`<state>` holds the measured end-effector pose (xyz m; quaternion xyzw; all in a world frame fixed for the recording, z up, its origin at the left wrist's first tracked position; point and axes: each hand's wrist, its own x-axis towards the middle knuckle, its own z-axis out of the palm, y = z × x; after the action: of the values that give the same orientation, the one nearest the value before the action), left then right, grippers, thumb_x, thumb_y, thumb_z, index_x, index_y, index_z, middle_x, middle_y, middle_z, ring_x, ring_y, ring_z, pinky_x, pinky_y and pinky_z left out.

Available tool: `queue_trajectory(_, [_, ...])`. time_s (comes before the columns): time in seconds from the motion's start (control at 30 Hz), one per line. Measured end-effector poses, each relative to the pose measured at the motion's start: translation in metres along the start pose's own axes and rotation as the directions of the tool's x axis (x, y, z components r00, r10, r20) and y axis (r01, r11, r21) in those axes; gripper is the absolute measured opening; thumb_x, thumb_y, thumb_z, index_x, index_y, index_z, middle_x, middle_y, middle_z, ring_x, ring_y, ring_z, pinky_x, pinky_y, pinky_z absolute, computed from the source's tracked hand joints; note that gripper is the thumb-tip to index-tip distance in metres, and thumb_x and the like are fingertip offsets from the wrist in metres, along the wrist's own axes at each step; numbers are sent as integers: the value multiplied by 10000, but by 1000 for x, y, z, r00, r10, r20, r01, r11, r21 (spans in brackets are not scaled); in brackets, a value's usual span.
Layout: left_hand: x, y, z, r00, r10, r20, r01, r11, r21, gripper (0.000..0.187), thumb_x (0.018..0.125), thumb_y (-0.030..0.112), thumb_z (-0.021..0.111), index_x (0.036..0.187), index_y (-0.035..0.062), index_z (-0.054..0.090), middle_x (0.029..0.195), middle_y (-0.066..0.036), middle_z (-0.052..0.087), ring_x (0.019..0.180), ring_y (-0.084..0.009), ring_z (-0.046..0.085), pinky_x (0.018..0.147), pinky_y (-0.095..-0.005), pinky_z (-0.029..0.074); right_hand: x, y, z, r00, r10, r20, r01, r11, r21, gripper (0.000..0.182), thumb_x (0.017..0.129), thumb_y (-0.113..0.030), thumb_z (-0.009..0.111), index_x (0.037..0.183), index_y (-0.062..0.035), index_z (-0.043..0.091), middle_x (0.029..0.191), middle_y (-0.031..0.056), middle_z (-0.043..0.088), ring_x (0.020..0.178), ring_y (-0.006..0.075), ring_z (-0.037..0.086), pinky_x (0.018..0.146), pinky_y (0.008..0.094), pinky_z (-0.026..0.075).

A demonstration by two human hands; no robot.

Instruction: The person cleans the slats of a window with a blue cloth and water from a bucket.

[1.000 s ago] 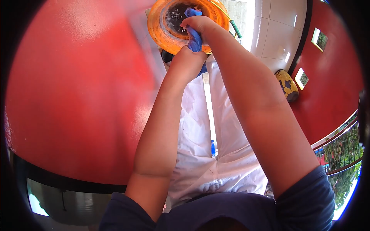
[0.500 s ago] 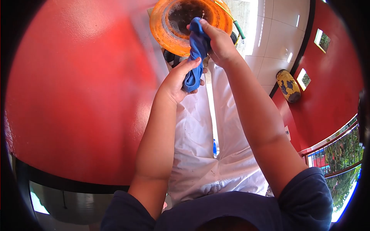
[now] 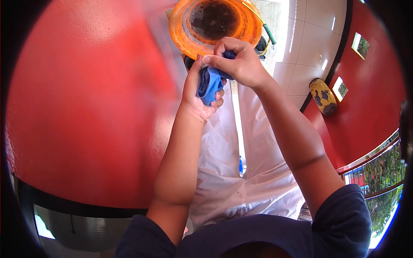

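A damp-looking blue cloth (image 3: 211,86) is bunched between my two hands, just this side of an orange bucket (image 3: 180,30). My left hand (image 3: 198,92) has its fingers wrapped round the lower part of the cloth, thumb pointing up. Above it, my right hand (image 3: 241,62) is closed on the cloth's other end, its thumb reaching over toward my left thumb. Dark, murky water (image 3: 215,19) with some froth lies in the bucket. Part of the cloth is hidden behind my right fingers.
A red wall (image 3: 86,107) rises close on the left. The bucket's handle has a green grip (image 3: 269,34) on its right side. Pale floor tiles (image 3: 294,56) lie to the right, with a worn yellow-and-black cylindrical object (image 3: 322,96) by another red wall (image 3: 365,116). A railing (image 3: 374,180) stands at lower right.
The cloth was a long upright twist over the bucket's rim and is now folded shorter and bunched. My right hand has come down and turned across it, nearer my left hand.
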<state>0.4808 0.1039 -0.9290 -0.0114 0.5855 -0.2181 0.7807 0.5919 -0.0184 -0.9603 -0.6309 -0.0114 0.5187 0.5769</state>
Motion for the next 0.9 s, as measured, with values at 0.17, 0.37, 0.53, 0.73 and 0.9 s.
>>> queue_trajectory(0.17, [35, -15, 20, 933, 298, -199, -282, 954, 105, 410, 1033, 544, 429, 1138, 197, 619, 961, -17, 668, 804, -139, 676, 610, -309, 530, 5, 6, 34, 928, -123, -351, 43, 973, -225, 394, 853, -169, 834, 646, -25, 532, 669, 28, 571, 655, 106, 527, 607, 287, 457])
queue_trajectory(0.37, [48, -17, 33, 873, 424, -243, -436, 900, 4, 465, 1023, 434, 439, 1296, 101, 615, 1207, -83, 675, 1110, -212, 677, 951, -339, 528, 13, 8, 39, 890, -171, -424, 62, 964, -257, 296, 822, -119, 740, 628, 1, 551, 661, 66, 576, 634, 138, 530, 613, 316, 469])
queue_trajectory(0.53, [55, -15, 33, 869, 455, -196, -466, 885, -11, 422, 1008, 374, 458, 1251, 77, 633, 1170, -96, 678, 1067, -206, 686, 909, -331, 543, 16, 6, 38, 865, -218, -452, 89, 953, -290, 233, 778, -94, 706, 633, 8, 555, 649, 71, 564, 625, 141, 519, 610, 320, 470])
queue_trajectory(0.73, [46, -14, 42, 847, 465, -259, -464, 883, 67, 404, 1059, 330, 377, 1279, 57, 580, 1196, -112, 652, 1055, -218, 677, 884, -339, 551, 14, 2, 39, 861, -206, -465, 75, 956, -285, 229, 761, -94, 703, 629, 12, 550, 646, 85, 566, 613, 156, 522, 604, 328, 472])
queue_trajectory(0.9, [51, -13, 37, 846, 486, -220, -485, 872, 60, 379, 1029, 349, 437, 1210, 70, 620, 1105, -102, 670, 989, -208, 688, 839, -342, 554, 13, -7, 41, 845, -242, -478, 100, 948, -303, 238, 762, -88, 697, 618, 12, 536, 638, 86, 558, 607, 161, 518, 596, 334, 468])
